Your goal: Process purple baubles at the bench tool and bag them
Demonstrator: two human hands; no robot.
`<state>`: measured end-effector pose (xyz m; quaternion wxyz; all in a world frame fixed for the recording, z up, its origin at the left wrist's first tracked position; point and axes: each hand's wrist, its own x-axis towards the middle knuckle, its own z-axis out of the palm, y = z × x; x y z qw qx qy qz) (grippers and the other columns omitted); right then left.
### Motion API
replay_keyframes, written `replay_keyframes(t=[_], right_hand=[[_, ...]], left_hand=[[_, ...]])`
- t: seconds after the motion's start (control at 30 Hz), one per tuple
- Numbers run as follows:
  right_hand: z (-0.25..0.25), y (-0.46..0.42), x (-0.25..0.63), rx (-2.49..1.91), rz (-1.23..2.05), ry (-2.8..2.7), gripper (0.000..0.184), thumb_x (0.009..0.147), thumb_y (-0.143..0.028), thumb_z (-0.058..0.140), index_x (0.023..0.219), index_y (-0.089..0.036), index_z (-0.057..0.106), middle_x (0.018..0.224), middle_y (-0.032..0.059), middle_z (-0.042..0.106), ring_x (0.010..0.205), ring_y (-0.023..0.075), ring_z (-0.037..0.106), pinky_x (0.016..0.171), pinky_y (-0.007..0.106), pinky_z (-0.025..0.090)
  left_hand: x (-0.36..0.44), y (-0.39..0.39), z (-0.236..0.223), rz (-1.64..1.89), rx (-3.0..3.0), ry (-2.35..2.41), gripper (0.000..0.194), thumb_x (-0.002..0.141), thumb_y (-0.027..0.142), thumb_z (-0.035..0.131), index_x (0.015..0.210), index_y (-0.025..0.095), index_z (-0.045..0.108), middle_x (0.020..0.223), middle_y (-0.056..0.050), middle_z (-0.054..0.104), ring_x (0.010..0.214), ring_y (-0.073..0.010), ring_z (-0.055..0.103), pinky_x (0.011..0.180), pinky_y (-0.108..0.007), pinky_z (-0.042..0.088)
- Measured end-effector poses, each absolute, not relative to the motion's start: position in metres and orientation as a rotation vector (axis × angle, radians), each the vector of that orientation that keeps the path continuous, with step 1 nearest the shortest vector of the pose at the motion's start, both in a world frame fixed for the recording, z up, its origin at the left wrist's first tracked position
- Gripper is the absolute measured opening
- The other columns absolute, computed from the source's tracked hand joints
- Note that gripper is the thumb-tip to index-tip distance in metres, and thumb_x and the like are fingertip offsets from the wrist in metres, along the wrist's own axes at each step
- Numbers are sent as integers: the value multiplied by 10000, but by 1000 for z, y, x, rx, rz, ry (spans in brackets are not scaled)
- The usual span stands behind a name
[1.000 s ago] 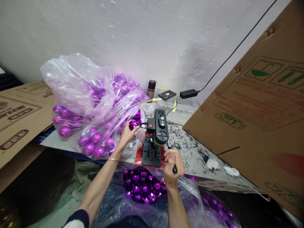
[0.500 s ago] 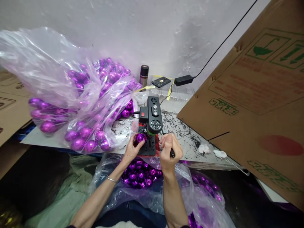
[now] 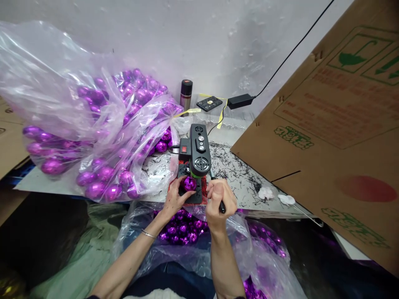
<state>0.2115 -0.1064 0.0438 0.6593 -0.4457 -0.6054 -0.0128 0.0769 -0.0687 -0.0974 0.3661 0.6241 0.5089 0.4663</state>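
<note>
Purple baubles (image 3: pixel 106 174) at my left are partly veiled by a plastic bag (image 3: pixel 46 62), which is cut off at the left edge; their number cannot be made out. A carton (image 3: pixel 324 166) at the right runs out of view. Green shows beneath the head of the black press (image 3: pixel 199 151), whose underside is hidden. Whether the mirrored bauble (image 3: pixel 190 183) touches that underside, I cannot tell.

The mirrored bauble sits above the base plate (image 3: pixel 196 197), just in front of the press head. My left hand (image 3: pixel 175 198) holds it between fingers and thumb. My right hand (image 3: pixel 220 198), to the right of it, is closed in a fist round the lever (image 3: pixel 222 207), covering most of the grip. Black clippings (image 3: pixel 229 166) litter the tabletop (image 3: pixel 241 203).
</note>
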Motion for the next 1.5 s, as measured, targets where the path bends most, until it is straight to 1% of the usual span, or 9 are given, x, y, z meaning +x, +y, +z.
replay_keyframes(t=[0.2,0.3,0.43,0.6,0.83,1.03,1.2,1.37,1.5], right_hand=[[41,-108,212,-1016,-17,-1367,332,1067,-138,468,758,-235,542,679,-25,572,635,124,573,611,294,443],[41,-108,212,-1029,-27,-1376,327,1069,-147,471,761,-236,535,687,-23,570,641,125,571,607,295,437],[40,-109,212,-1031,-45,-1385,335,1072,-149,457,758,-241,527,674,-24,555,635,128,564,599,299,434],[39,-109,212,-1039,-39,-1392,335,1075,-150,455,757,-240,510,688,-22,556,638,124,560,601,297,427],[39,-111,213,-1036,-13,-1387,319,1068,-144,472,772,-238,545,707,-17,590,663,127,584,624,293,449],[36,-113,213,-1046,-26,-1396,323,1063,-142,465,765,-243,534,706,-17,592,650,135,583,611,297,442],[15,-111,214,-1016,-76,-1414,334,1075,-152,427,764,-244,506,700,-27,581,644,127,592,605,278,442],[-12,-105,213,-963,-187,-1407,363,1105,-207,361,772,-249,498,719,-24,609,612,122,586,668,304,516],[-19,-104,210,-988,-197,-1374,362,1114,-219,349,785,-266,494,715,-18,613,623,136,608,735,339,558]], left_hand=[[80,-68,-91,1138,1673,1330,574,851,449,877,1349,248,673,1333,-110,751,1356,-359,657,1215,-551,482],[77,-69,-89,1122,1750,1289,556,862,435,870,1345,247,671,1319,-108,756,1319,-350,683,1229,-555,472],[70,-70,-93,1153,1773,1244,552,886,436,851,1365,248,651,1320,-108,754,1278,-329,705,1187,-526,514],[70,-66,-102,1174,1722,1308,567,899,448,830,1386,231,639,1328,-127,743,1276,-330,698,1143,-511,542],[73,-58,-106,1176,1780,1348,598,893,469,830,1411,232,649,1431,-151,704,1411,-368,625,1221,-558,479],[76,-57,-104,1146,1800,1265,594,901,477,821,1412,225,653,1354,-137,753,1287,-344,702,1169,-520,523],[76,-58,-105,1160,1816,1238,585,920,456,808,1427,216,641,1365,-146,753,1291,-345,710,1182,-527,515],[77,-58,-109,1188,1826,1239,573,919,457,815,1418,231,648,1361,-139,756,1293,-341,712,1175,-517,521],[77,-58,-112,1185,1838,1254,578,919,466,814,1421,234,647,1345,-137,759,1281,-339,716,1158,-518,531]])
